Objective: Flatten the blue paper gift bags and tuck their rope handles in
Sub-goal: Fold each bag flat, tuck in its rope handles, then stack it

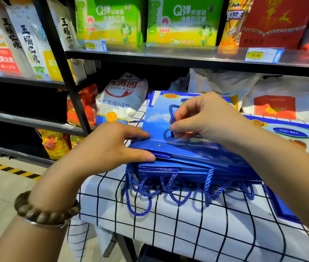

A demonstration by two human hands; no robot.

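The stack of blue gift bags (191,165) lies flat on the checked-cloth worktop (168,227), with loose rope loops (146,191) spilling from its near edge. On top of the stack, the right hand (206,120) pinches the top bag's rope handle (172,112) between thumb and forefinger. At the stack's left corner, the left hand (112,146) presses down with straight fingers, its thumb against the edge.
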